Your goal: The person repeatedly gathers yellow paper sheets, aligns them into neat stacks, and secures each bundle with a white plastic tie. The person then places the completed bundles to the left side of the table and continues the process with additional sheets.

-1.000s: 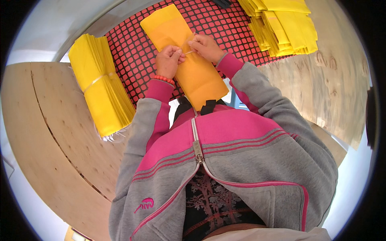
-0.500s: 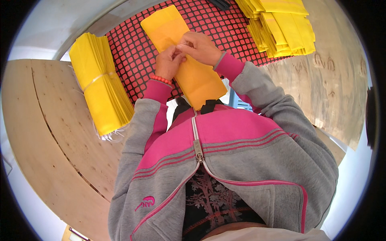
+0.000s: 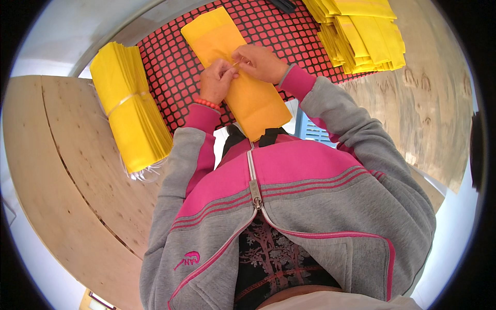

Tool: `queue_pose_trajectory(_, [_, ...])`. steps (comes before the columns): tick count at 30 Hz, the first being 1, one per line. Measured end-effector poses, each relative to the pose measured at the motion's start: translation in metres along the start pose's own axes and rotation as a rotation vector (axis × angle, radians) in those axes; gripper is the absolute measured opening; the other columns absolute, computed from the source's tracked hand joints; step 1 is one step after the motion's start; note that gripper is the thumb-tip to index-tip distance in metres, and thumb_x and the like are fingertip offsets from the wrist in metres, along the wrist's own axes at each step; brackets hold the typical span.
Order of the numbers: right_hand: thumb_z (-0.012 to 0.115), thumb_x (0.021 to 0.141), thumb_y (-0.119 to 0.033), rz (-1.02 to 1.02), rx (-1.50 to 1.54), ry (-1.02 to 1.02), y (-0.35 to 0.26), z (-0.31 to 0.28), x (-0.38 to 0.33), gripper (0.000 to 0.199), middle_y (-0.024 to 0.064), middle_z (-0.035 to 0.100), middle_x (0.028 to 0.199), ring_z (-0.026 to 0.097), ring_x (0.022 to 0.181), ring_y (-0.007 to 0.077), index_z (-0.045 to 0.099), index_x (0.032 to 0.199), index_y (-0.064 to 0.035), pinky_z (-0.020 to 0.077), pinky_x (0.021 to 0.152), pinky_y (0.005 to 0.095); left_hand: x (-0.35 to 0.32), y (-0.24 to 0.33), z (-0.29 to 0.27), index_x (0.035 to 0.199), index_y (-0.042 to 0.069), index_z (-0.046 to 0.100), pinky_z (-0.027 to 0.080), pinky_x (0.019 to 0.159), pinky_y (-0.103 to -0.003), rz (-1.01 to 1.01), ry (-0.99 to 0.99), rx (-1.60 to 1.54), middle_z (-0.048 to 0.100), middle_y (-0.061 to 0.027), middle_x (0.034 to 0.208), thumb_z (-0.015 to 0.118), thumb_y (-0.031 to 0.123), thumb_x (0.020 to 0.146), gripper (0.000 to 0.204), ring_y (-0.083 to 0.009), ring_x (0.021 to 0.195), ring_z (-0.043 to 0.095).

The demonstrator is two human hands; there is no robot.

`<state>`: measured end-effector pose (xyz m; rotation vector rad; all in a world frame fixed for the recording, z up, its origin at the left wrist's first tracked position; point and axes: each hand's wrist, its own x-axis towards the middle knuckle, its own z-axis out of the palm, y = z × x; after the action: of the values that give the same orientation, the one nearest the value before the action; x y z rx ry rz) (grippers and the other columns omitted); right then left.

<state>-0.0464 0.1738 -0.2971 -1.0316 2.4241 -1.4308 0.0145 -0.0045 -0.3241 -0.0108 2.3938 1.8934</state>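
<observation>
A long folded bundle of orange-yellow fabric (image 3: 258, 106) lies slantwise across the red-and-black mat, its near end close to my jacket. My left hand (image 3: 215, 82), with a red bead bracelet at the wrist, is closed in a pinch over the bundle's middle. Facing it, my right hand (image 3: 262, 63) is closed too, thumb and fingers pinched together. A thin yellowish strand (image 3: 238, 63) runs between the two sets of fingertips, just above the fabric. The fabric puckers a little beside the hands. Parts of the strand are hidden by my fingers.
On the wooden table (image 3: 77, 155) at left stands a thick yellow fabric stack (image 3: 126, 111), bound with a pale band, white strings at its near end. More yellow stacks (image 3: 364, 39) lie at far right. A dark object (image 3: 282, 5) sits at the mat's (image 3: 170, 67) far edge; a blue plastic piece (image 3: 312, 130) shows below.
My right hand has shifted slightly right, away from the left, and the thin strand now shows between them. The left hand and bundle have barely moved.
</observation>
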Motion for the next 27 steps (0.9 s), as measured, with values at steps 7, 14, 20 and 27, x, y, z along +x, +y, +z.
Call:
queue_pose_trajectory(7, [0.059, 0.086, -0.019, 0.129, -0.048, -0.121, 0.005, -0.005, -0.008, 0.014, 0.0116, 0.062, 0.082, 0.062, 0.078, 0.0296, 0.06, 0.09, -0.0057, 0.0483, 0.067, 0.0397, 0.005, -0.007, -0.005, 0.088, 0.001, 0.06, 0.052, 0.068, -0.023, -0.164, -0.022, -0.367, 0.068, -0.0085, 0.084, 0.064, 0.004, 0.088, 0.005, -0.0143, 0.076, 0.067])
queue_pose_trajectory(14, [0.058, 0.088, -0.026, 0.004, -0.252, -0.091, -0.01, 0.007, -0.025, 0.018, 0.0099, 0.061, 0.088, 0.063, 0.082, 0.0291, 0.06, 0.093, -0.0091, 0.0493, 0.068, 0.0406, 0.007, -0.01, -0.009, 0.083, 0.0, 0.063, 0.051, 0.067, -0.023, -0.201, 0.006, -0.345, 0.069, -0.008, 0.08, 0.07, 0.004, 0.081, 0.008, -0.0125, 0.07, 0.065])
queue_pose_trajectory(20, [0.056, 0.089, -0.024, 0.116, -0.276, -0.063, -0.016, -0.009, -0.016, 0.018, 0.0105, 0.062, 0.087, 0.063, 0.083, 0.0295, 0.061, 0.094, -0.0077, 0.0494, 0.07, 0.0388, 0.009, -0.014, -0.007, 0.075, 0.003, 0.063, 0.049, 0.062, -0.024, -0.156, 0.013, -0.26, 0.066, -0.0042, 0.073, 0.073, 0.008, 0.076, 0.012, -0.0115, 0.067, 0.062])
queue_pose_trajectory(27, [0.054, 0.09, -0.021, 0.138, 0.039, -0.044, 0.001, 0.016, 0.004, 0.018, 0.0119, 0.063, 0.086, 0.063, 0.082, 0.0295, 0.061, 0.093, -0.0049, 0.049, 0.07, 0.0378, 0.0, 0.005, -0.002, 0.07, 0.008, 0.058, 0.047, 0.057, -0.034, 0.14, 0.129, 0.331, 0.06, -0.0082, 0.066, 0.069, 0.014, 0.075, 0.013, -0.024, 0.064, 0.062])
